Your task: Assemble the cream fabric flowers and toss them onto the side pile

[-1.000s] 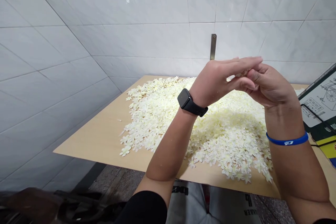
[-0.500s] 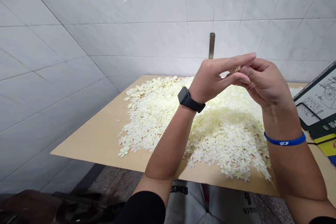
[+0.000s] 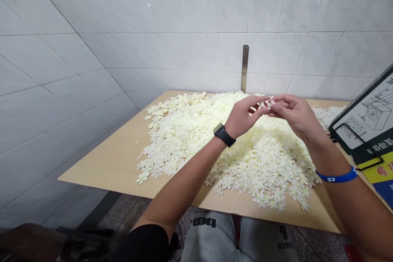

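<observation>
Fingers (image 3: 279,109) of both hands closed in a pinch, tips meeting on a small whitish piece (image 3: 271,103), flower-like, too small to make out fully. My left hand (image 3: 241,118) comes in from the left with thumb and forefinger at the piece; my right hand (image 3: 296,116) faces it, thumb laid against it. Both are raised over the far right part of the flower heap (image 3: 184,139), which is my landmark.

Wrists: black watch (image 3: 224,134) on the left, above the middle of the heap; blue wristband (image 3: 336,175) on the right, beyond the heap's right edge. Black sleeve (image 3: 144,241) on the left arm.

The heap: many loose white blossoms with yellowish centres, spread on a tan counter (image 3: 104,163). One tiny pale scrap (image 3: 136,142) lies apart, just left of the heap. Smaller patch of whitish pieces (image 3: 328,115) to its right, near a box (image 3: 365,118) with a dark green border, a cart drawing and a yellow band; black wire across its front.

Behind the heap: pale tiled wall (image 3: 172,51), upright metal strip (image 3: 245,68) fixed to it. On the near side, below the heap: my grey lettered trousers (image 3: 208,235), speckled floor.
</observation>
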Tool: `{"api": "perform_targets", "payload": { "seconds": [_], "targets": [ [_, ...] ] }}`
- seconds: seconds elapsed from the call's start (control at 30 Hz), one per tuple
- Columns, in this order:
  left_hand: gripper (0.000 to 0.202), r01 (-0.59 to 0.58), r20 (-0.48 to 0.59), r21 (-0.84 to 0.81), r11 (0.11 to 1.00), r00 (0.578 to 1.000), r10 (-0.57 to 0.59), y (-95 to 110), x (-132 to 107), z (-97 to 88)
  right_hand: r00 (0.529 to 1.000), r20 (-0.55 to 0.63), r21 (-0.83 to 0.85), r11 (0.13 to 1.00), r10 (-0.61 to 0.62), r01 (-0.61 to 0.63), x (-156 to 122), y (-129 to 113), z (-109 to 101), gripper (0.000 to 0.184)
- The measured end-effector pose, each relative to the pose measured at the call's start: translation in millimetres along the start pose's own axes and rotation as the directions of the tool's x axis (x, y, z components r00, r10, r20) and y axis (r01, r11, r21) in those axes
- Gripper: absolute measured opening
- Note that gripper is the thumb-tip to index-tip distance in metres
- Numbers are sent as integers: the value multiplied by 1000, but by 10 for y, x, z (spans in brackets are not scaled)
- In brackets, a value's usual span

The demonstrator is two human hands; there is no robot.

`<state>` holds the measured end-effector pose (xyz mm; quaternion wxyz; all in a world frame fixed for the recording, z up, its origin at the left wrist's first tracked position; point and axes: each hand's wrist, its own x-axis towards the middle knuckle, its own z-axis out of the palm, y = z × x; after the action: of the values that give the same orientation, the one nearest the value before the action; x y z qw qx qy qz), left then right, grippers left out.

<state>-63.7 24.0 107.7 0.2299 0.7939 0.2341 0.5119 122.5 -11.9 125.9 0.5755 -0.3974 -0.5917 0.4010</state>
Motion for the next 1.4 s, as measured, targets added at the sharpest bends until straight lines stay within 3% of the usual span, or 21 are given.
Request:
{"api": "perform_targets", "payload": {
  "seconds": [0.13,0.3,0.43,0.53,0.67,0.77,0.83,0.93,1.03,1.1,1.2,1.4],
  "targets": [
    [39,241,22,-251,938,970,-243,-145,-278,136,994,-50,-37,995,93,-95,-217,250,-56,41],
    [39,311,-3,-350,883,943,-333,-267,-493,244,990,-82,-110,987,111,-120,-372,592,-124,39],
    [41,348,44,-389,853,932,-360,-302,-597,278,988,-150,-284,959,-29,-15,-445,810,-162,28],
    [45,377,89,-468,799,920,-382,-308,-635,298,968,-140,-526,844,-208,105,-501,875,-157,28],
    [43,388,113,-519,762,915,-388,-284,-672,349,842,-19,-731,582,-539,356,-584,825,-67,17],
    [43,384,135,-511,769,919,-370,-243,-722,402,791,125,-695,516,-599,501,-640,775,31,9],
    [43,370,146,-487,791,928,-344,-219,-762,432,791,144,-677,524,-595,517,-665,762,75,11],
    [46,320,192,-462,827,947,-259,-207,-809,455,812,84,-679,563,-578,471,-686,763,86,12],
    [48,204,206,-364,909,969,-135,-226,-827,452,831,33,-662,610,-556,435,-704,761,63,11],
    [46,95,140,-211,973,988,-66,-245,-832,447,845,15,-636,647,-535,421,-718,755,53,12],
    [39,-36,18,-27,999,999,37,-267,-840,446,871,-20,-590,709,-490,385,-731,739,53,14],
    [33,0,-13,-63,998,1000,-1,-274,-836,442,918,-78,-540,791,-389,289,-717,719,42,14]
  ]
}}
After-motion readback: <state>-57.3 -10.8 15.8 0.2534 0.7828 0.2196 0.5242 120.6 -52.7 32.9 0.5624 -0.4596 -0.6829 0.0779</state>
